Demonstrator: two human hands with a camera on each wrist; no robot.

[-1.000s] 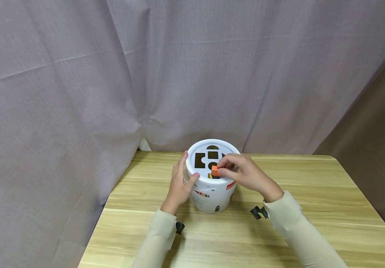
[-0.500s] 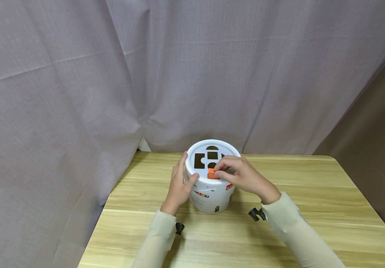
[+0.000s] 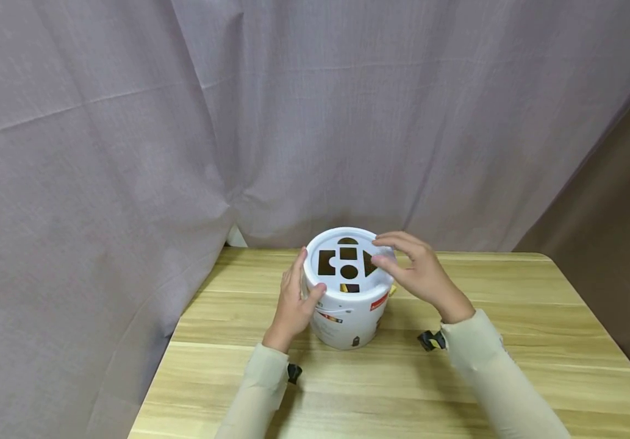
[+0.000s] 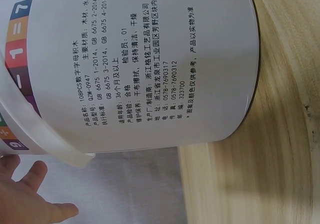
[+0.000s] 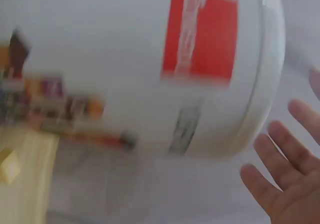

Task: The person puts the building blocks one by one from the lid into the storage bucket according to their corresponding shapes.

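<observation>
Now that the orange block is gone from the lid (image 3: 347, 262), dropped through I judge, my right hand (image 3: 421, 274) has lifted off with fingers loose, holding nothing. My left hand (image 3: 293, 299) stays flat against the white bucket (image 3: 347, 320) on the table (image 3: 512, 317).
</observation>
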